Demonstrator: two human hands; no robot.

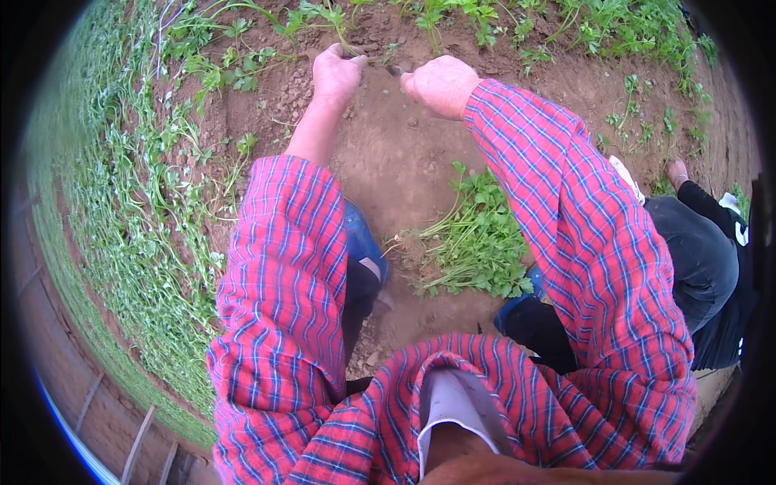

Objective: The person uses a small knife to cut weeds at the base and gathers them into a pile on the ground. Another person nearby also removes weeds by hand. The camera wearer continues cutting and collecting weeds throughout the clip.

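Note:
With my left hand [339, 70] I pinch the stem of a leafy green plant [339, 27], which looks like celery or parsley, near the soil at the top of the view. My right hand [441, 86] is closed just to the right, low over the ground, around something whose small dark tip [395, 71] shows at the fingers; what it is I cannot tell. On the soil between my feet lies a pile of pulled plants [479, 236], roots towards the left and leaves towards the right.
Growing plants [606, 30] stand along the top edge. A dense bed of greens [139, 212] fills the left side. My blue shoes [367, 236] flank the pile. At the right a co-worker [697, 254] in dark clothes crouches close by, one hand [677, 171] near the soil.

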